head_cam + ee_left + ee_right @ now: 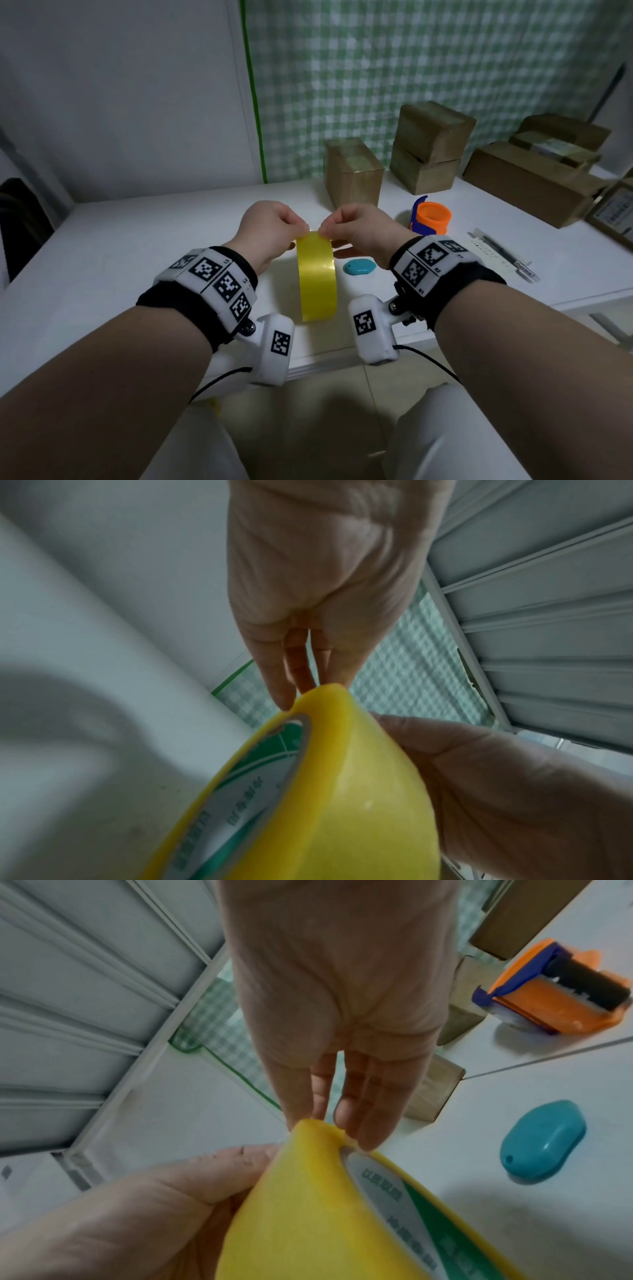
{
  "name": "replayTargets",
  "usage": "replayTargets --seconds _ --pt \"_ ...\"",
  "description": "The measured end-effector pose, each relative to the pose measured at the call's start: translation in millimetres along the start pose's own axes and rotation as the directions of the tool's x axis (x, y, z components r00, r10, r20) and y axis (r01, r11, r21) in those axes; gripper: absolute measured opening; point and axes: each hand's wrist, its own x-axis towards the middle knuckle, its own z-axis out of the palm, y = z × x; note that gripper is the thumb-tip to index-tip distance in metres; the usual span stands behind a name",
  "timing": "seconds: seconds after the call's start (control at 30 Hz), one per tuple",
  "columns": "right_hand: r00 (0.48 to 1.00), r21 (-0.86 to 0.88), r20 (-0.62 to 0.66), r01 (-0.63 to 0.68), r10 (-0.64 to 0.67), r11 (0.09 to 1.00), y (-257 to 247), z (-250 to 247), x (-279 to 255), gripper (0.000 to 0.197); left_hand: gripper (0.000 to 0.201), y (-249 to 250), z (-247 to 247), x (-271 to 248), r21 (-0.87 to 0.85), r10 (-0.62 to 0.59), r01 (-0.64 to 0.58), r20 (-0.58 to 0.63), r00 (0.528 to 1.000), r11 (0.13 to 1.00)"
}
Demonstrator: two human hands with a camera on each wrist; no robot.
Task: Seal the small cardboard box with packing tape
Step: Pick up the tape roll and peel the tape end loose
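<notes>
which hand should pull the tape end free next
Right, probably. The right hand pinches the top edge of the yellow tape roll, where a small nick shows in the right wrist view; the left hand steadies it.

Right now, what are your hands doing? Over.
Both hands, left and right, pinching the top of the yellow tape roll. Small box behind, untouched. Nothing in the way.

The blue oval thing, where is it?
In the head view, the blue oval lies on the white table, just right of the yellow tape roll, under the right hand.
</notes>
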Motion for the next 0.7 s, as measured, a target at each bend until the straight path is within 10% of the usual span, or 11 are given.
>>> replayTargets --seconds 0.37,0.7 --pt "0.913 -0.492 -0.14 0.272 -0.384 0.827 0 12 -1 0.008 0.008 -13 4 -5 0.204 0.317 -0.295 -0.085 0.944 0.933" --pt "0.95 -0.18 -0.158 0.24 -0.269 0.954 4 12 -2 0.018 0.022 -19 -3 -8 -0.161 0.211 -0.208 0.004 0.977 0.965"
